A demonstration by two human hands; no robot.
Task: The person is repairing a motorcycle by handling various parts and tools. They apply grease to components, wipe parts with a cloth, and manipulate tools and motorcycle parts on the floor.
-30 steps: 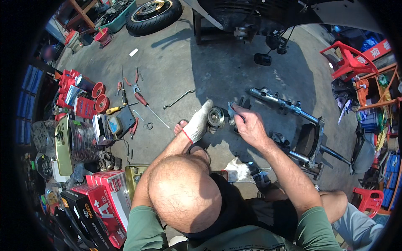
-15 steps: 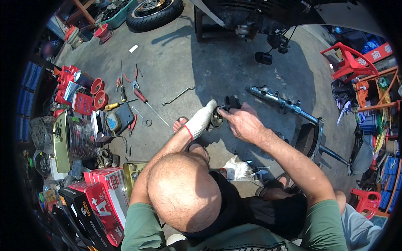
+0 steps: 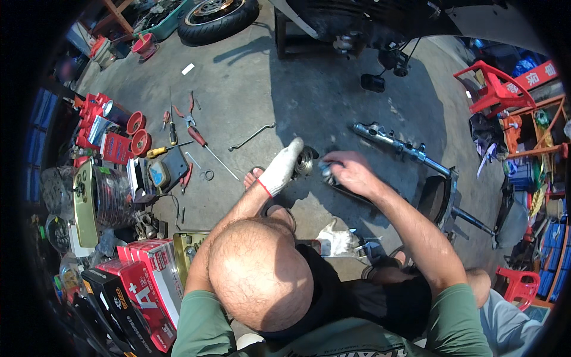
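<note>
A white glove with a red cuff covers my left hand [image 3: 285,165], which is closed around a round, ringed metal part [image 3: 304,162]. Just to the right of that part, my bare right hand [image 3: 352,171] has its fingers curled together. At its fingertips shows a small grey-blue thing [image 3: 326,171], too blurred to name. The two hands are a little apart, low over the floor. Right of them lies a silver fork tube [image 3: 395,141], joined to a dark frame piece. Beyond my left hand rests a double-ended wrench [image 3: 253,137].
Pliers [image 3: 189,118], several screwdrivers and a small black ring [image 3: 207,175] lie to the left on the concrete. Red boxes [image 3: 146,285] stand at the lower left. A wheel [image 3: 217,21] lies at the back. A red plastic chair [image 3: 496,89] is at the right; a white glove [image 3: 337,238] lies near me.
My right hand has drawn back to the right and down, away from the metal part. The black piece seen at its fingers is no longer beside the left hand. My left hand has barely shifted.
</note>
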